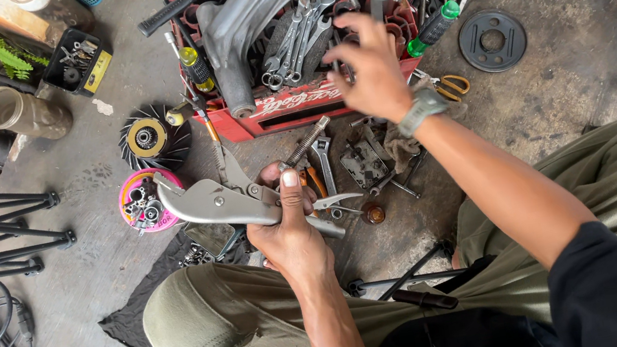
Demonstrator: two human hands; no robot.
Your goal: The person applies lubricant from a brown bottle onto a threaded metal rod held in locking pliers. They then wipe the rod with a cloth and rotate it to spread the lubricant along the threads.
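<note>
At frame centre the left hand (291,238) grips large silver locking pliers (224,202), while the blurred, open-fingered right hand (370,65) hovers empty over spanners (295,39) in the red plastic crate (266,114).

Locking pliers (218,200): dull grey bare metal, smooth. Crate (290,106) beside them: red plastic, scuffed. Wrenches (295,35) in crate: bright metal. Floor (596,62): rough stained concrete.

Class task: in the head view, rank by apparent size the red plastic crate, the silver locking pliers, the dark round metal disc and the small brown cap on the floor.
1. Red plastic crate, partly covered.
2. Silver locking pliers, held nearer the camera.
3. Dark round metal disc.
4. Small brown cap.
</note>
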